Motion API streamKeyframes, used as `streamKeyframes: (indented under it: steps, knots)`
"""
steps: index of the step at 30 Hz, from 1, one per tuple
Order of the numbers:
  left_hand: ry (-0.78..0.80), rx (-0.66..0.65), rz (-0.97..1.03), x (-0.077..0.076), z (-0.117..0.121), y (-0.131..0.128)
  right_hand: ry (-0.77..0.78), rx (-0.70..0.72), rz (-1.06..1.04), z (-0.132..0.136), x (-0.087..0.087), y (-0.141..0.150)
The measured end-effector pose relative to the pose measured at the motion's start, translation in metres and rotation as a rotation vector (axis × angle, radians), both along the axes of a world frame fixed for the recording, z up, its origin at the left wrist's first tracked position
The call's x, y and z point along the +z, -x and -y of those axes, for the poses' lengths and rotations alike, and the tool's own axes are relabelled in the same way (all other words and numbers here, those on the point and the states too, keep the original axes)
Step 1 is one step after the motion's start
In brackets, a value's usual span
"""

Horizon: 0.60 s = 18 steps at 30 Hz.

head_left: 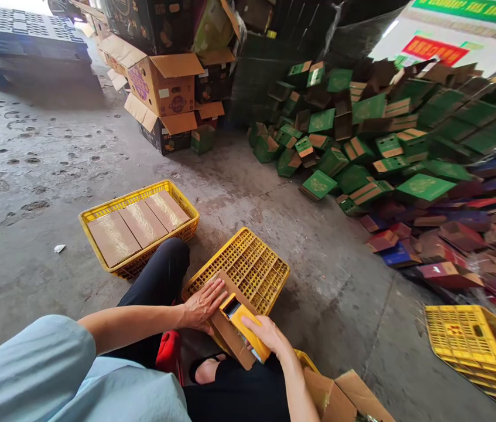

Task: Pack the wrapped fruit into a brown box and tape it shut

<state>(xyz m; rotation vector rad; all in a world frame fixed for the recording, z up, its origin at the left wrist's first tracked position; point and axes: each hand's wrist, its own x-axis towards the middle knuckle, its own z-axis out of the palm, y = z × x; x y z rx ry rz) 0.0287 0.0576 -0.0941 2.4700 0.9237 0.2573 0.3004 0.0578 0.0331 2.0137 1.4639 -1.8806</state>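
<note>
A brown cardboard box rests on an upturned yellow plastic crate between my knees. My left hand lies flat on the left part of the box, its fingers stretched out. My right hand is closed around a yellow tape dispenser, which is tilted against the top of the box. The box's lower side is hidden. Left of my knee, a yellow crate holds three brown boxes with clear tape along their tops.
An open carton stands at the lower right, near another yellow crate. Green boxes and red and blue boxes lie heaped on the right. Large cartons are stacked behind. A blue pallet is at the far left.
</note>
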Motion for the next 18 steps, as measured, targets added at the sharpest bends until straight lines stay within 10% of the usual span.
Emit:
streamKeyframes:
  steps: [10,18]
  knots:
    - [-0.012,-0.055,-0.001,0.0,-0.001,0.0,-0.008,-0.04,0.026,0.01,0.004,0.005]
    - [-0.021,-0.189,-0.031,0.013,-0.054,0.03,-0.026,-0.139,-0.041,0.003,0.004,0.035]
